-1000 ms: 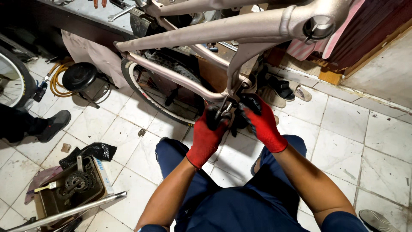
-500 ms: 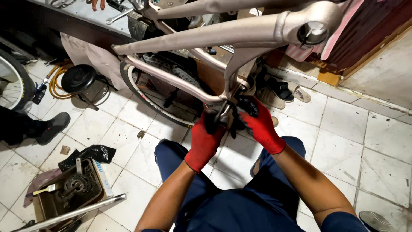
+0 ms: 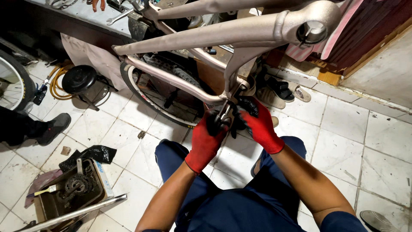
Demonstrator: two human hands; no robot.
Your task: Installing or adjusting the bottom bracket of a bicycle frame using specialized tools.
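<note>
Both gloved hands, left hand, right hand, raised together, clamped around bicycle frame joint.

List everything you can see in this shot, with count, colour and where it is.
bike frame: one, matte beige, across the top, lower end at the hands
tyre: one, black, on the floor behind the frame
wheel: one, black tyre, left edge
hose: one, yellow, coiled at left
stool: one, black round seat, left of the tyre
box: one, cardboard, holding greasy parts, lower left
rag: one, black, above the box
shoes: several, dark and pale, by the wall
wrench: one, silver, on the bench top left
another person's shoe: one, grey, left
left hand: red glove, at the frame's lower end
right hand: red glove, gripping beside it
</note>
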